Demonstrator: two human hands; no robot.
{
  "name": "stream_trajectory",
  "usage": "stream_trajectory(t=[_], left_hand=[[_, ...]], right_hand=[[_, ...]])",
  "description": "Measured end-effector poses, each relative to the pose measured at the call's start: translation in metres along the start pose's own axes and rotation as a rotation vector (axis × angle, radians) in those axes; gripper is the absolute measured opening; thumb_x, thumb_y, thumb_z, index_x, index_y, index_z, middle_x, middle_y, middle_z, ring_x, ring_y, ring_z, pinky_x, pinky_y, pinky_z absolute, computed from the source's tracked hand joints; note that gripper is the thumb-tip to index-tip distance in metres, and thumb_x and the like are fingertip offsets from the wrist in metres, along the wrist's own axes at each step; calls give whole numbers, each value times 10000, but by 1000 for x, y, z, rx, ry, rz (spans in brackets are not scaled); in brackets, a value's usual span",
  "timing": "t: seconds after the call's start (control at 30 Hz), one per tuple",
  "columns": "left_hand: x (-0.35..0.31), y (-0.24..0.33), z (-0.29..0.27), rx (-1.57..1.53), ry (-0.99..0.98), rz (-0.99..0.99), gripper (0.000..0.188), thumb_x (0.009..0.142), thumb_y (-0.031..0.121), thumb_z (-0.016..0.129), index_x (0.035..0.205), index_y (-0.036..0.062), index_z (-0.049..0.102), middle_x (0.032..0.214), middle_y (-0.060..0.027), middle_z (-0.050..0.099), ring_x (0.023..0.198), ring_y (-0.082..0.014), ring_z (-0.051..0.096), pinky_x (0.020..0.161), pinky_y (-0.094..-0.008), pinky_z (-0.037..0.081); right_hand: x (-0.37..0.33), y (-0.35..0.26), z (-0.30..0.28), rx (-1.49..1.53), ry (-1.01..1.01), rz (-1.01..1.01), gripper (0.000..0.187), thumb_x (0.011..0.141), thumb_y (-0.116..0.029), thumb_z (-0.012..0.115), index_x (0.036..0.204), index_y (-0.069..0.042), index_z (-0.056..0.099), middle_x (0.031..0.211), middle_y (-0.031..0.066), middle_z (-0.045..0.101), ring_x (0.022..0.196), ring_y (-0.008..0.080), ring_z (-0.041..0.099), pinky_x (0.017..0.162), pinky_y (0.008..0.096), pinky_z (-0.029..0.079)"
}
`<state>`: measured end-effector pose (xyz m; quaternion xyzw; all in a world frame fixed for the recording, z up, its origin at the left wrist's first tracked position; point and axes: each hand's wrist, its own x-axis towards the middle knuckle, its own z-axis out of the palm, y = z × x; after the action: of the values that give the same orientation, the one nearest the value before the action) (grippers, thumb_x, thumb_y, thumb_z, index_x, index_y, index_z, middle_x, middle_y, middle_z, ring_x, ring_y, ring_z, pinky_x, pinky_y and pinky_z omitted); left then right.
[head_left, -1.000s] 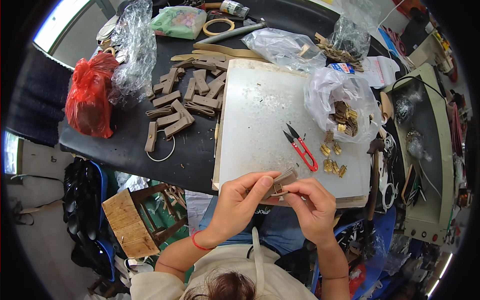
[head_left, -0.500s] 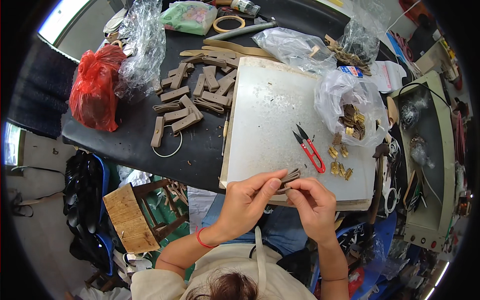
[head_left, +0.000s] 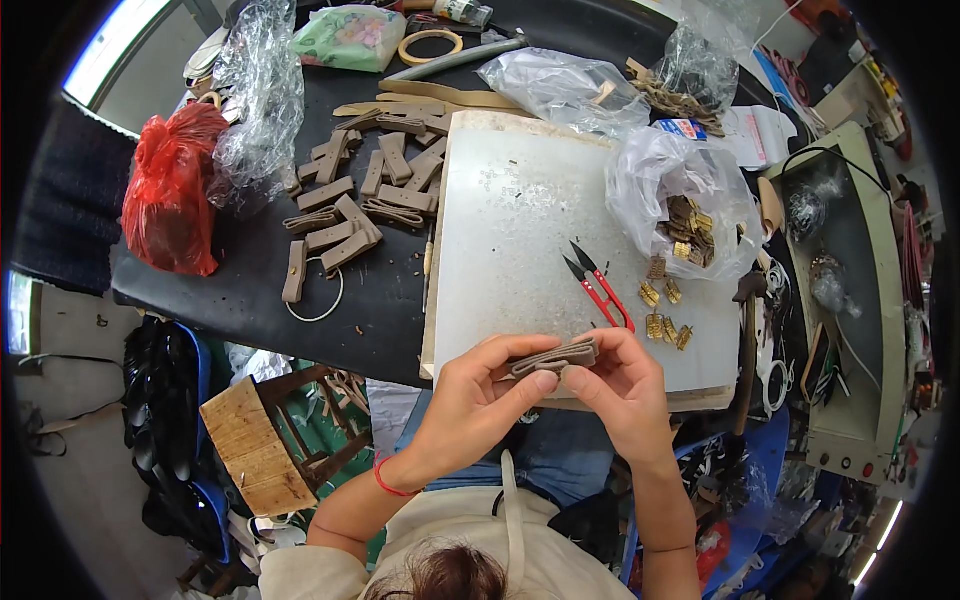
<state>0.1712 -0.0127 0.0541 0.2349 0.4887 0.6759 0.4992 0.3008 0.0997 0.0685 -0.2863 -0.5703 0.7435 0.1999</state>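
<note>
A taupe strap (head_left: 552,358), folded into a flat bundle of layers, is held between my two hands over the near edge of a white board (head_left: 500,270). My left hand (head_left: 475,395) grips its left end between thumb and fingers. On the other end, the thumb and fingers of my right hand (head_left: 625,392) close around it. Beyond my right hand lie red-handled thread snips (head_left: 608,298), blades pointing away. Several small gold metal pieces (head_left: 656,326) rest to their right, beside an open clear plastic bag (head_left: 640,170) with more of them inside.
Folded taupe straps (head_left: 395,160) lie heaped on the black tabletop (head_left: 200,300), left of the board. A white ring (head_left: 318,318) sits by them. Farther left stands a red plastic bag (head_left: 172,195). A hammer (head_left: 748,340) lies along the board's right side. Below the table is a wooden stool (head_left: 255,445).
The strap bundle has turned to lie more level and broadside between my hands. My right-hand fingers have moved to its far side. The whole view has shifted slightly.
</note>
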Motion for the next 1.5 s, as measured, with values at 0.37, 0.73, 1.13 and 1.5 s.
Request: stream_trajectory(t=[0.37, 0.73, 1.13, 1.5], left_hand=[[-7, -1, 4, 62, 4, -72, 285, 914, 90, 579, 1137, -84, 545, 951, -123, 652, 816, -116, 633, 712, -234, 537], [-7, 24, -9, -402, -189, -355, 362, 971, 161, 477, 1273, -34, 434, 975, -149, 626, 809, -171, 645, 721, -267, 545], [-12, 30, -28, -319, 21, -240, 462, 909, 105, 564, 1315, -40, 397, 1181, -176, 573, 1096, -244, 576, 955, -360, 469], [-4, 18, -18, -305, 59, -101, 478, 939, 64, 486, 1369, -57, 315, 1303, -191, 490, 1171, -236, 527, 997, -353, 440]], right_hand=[[-7, 5, 0, 186, -27, 58, 263, 875, -35, 619, 1098, 33, 498, 1003, 86, 595, 916, 121, 584, 827, 271, 505], [-1, -13, -3, 108, -164, 26, 225, 887, -63, 608, 1084, 24, 543, 1005, 60, 584, 857, 90, 559, 736, 246, 484], [56, 1, -13, -1277, 307, -550, 193, 750, -50, 677, 923, -19, 598, 1016, 99, 565, 966, 280, 479, 853, 411, 373], [6, -6, 15, -1094, 110, -627, 224, 821, -125, 660, 1002, -36, 562, 803, 90, 567, 598, 226, 560, 517, 316, 445]])
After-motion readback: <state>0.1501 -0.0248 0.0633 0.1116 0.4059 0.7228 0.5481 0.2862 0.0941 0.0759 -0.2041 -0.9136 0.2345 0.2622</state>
